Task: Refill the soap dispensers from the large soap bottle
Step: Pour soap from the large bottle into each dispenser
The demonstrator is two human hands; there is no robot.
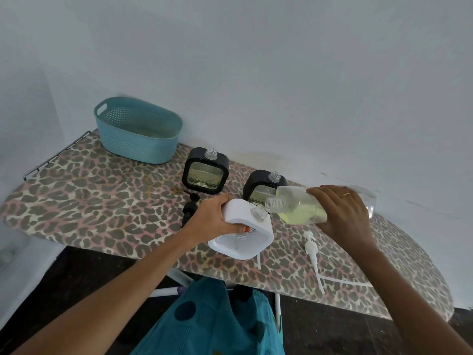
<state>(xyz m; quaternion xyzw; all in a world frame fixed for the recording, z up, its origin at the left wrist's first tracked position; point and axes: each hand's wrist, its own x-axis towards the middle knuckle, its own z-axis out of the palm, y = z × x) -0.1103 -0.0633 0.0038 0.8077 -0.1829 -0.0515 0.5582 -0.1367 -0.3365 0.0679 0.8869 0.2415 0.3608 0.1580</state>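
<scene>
1. Hands in the head view: our left hand [215, 217] has its fingers curled round the white square plastic soap dispenser [244, 235], holding it tilted over the leopard-print ironing board [89, 201].
2. Our right hand [343, 212] wraps the large clear plastic soap bottle [299, 207], which lies almost level with pale yellow soap pooled along its lower side. Its open threaded mouth pokes out past the fingertips and sits just beside the dispenser's open neck.
3. To pour well, we think the mouth should sit squarely over the neck before we tip further, then rise slowly so a thin stream goes in without running down the white casing.
4. Beyond our knuckles stand two black square dispensers [206, 172] [263, 184], uncapped. A white pump [311, 245] lies near the right wrist, a black pump [190, 207] just beside the left fingers, and a teal plastic basket [138, 129] well beyond.
</scene>
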